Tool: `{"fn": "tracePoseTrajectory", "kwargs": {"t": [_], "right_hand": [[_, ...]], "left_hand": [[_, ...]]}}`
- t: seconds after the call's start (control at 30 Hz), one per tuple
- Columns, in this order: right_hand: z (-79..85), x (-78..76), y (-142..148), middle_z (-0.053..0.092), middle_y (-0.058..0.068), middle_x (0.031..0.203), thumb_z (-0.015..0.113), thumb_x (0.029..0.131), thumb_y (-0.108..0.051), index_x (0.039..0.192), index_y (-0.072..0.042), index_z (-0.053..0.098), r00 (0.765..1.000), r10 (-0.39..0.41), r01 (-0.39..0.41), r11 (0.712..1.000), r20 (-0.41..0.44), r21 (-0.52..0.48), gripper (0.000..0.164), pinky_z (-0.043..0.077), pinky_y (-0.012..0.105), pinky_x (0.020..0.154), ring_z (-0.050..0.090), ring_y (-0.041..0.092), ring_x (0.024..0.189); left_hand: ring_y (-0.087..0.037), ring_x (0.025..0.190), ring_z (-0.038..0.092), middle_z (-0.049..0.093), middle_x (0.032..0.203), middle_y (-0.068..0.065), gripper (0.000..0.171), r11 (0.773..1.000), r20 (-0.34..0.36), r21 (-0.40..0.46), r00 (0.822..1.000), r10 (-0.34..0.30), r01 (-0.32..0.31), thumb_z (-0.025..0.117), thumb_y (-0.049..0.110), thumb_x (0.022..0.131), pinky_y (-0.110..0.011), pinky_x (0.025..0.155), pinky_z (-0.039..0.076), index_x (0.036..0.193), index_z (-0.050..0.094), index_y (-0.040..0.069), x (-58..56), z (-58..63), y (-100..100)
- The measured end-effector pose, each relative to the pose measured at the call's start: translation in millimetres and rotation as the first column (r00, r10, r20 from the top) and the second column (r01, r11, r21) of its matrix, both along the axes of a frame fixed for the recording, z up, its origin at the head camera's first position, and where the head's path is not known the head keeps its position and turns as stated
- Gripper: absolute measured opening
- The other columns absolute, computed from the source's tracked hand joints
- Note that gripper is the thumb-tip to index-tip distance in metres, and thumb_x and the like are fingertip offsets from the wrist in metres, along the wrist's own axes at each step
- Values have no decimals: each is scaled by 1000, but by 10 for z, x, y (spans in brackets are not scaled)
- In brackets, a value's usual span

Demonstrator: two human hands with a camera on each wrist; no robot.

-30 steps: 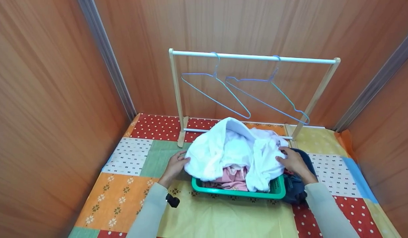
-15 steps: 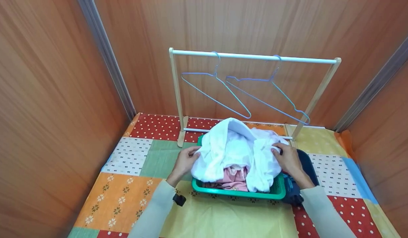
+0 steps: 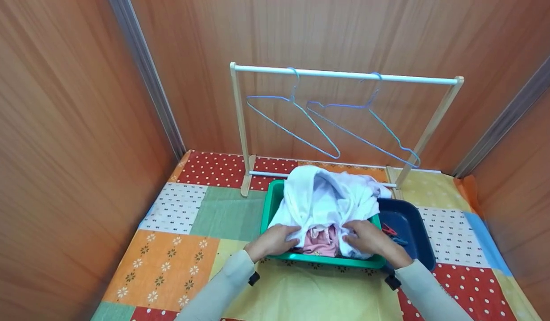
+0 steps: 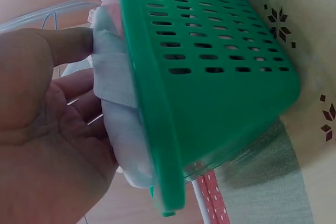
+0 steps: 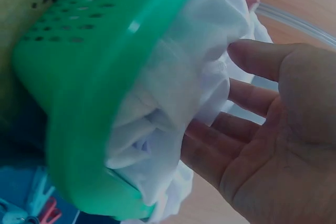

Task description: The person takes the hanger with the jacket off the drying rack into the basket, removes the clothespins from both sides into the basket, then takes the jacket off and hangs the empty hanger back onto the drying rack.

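Note:
A rumpled white garment [image 3: 297, 203] lies heaped in a green plastic basket [image 3: 319, 259], with a hood-like fold standing up at its back. Pink cloth [image 3: 319, 243] shows beneath it at the front. My left hand [image 3: 273, 242] pinches the garment's front left part, close to the basket rim; in the left wrist view the thumb [image 4: 73, 45] presses on the white fabric. On the other side my right hand [image 3: 372, 240] holds the garment's front right part between thumb and fingers [image 5: 226, 142].
Behind the basket stands a wooden rack with a white rail [image 3: 337, 73], carrying two hangers [image 3: 281, 128]. A navy tray [image 3: 420, 232] with red and blue clothes pegs [image 3: 389, 229] sits right of the basket. A patchwork cloth [image 3: 177, 263] covers the surface; wood-grain panels [image 3: 79, 133] enclose it.
Both hands have moved from the garment's sides inward and toward the front of the basket. The garment's sides have been drawn in, uncovering the basket's left rim and more of the navy tray.

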State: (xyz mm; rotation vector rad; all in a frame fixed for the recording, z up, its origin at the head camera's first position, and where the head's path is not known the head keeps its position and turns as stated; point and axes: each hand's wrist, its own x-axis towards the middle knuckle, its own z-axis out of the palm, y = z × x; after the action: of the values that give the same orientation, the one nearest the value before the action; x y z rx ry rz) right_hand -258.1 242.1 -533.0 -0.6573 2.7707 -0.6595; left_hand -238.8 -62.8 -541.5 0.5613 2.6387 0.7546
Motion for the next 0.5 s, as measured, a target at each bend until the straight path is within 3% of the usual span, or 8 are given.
{"fn": "tracePoseTrajectory", "kwargs": {"t": [0.13, 0.3, 0.5], "right_hand": [[-39, 21, 9, 65, 13, 128, 61, 97, -23, 131, -6, 60, 1000, -7, 7, 1000, 28, 8, 38, 50, 54, 97, 61, 32, 118], [44, 27, 42, 65, 12, 129, 62, 97, -24, 132, -8, 60, 1000, -8, 8, 1000, 11, 5, 39, 49, 53, 99, 61, 32, 119], [246, 1, 186, 65, 10, 129, 60, 98, -28, 134, -12, 59, 999, -48, 48, 999, -8, -24, 39, 54, 50, 92, 63, 29, 112]], "left_hand": [[-25, 131, 54, 56, 143, -5, 47, 1000, -5, 6, 1000, -14, 14, 54, 38, 100, -48, 109, 43, 144, 51, 21, 1, 8, -11], [-23, 127, 57, 60, 139, -6, 43, 997, -73, 77, 997, -26, 32, 54, 33, 101, -44, 107, 46, 139, 56, 13, -38, 81, -92], [-25, 119, 61, 64, 133, -9, 37, 983, -104, 175, 992, 72, -54, 57, 29, 100, -46, 100, 51, 131, 63, 10, -173, 234, -289]]}}
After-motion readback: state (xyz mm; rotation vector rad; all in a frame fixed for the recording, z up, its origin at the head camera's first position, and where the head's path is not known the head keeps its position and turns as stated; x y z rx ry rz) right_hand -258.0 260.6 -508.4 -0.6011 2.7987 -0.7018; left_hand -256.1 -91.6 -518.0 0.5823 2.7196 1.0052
